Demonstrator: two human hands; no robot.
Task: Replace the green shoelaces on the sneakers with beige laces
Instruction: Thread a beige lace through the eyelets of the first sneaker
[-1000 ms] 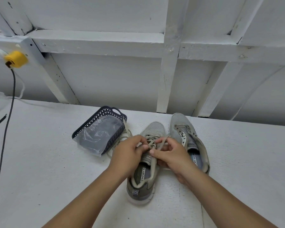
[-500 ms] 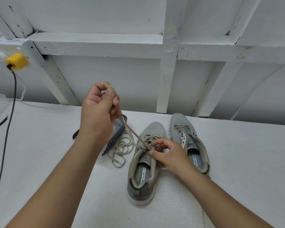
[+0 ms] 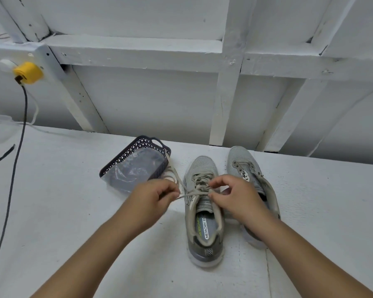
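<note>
Left hand (image 3: pixel 154 195), raised high half a second ago, is now lowered beside the near sneaker (image 3: pixel 204 211) at frame centre, the beige lace (image 3: pixel 188 195) pinched and drawn taut. Right hand (image 3: pixel 235 195) pinches lace at the eyelets. One pull-through judged complete; lacing unfinished.

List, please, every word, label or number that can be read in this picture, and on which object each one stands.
"MEMORY FO": black letters on the insole of the left sneaker; the word is cut off by the tongue.
Green brand word beside it on the same insole: too blurred to read.
Dark marks on the tongue label of the right sneaker: not readable.
</note>
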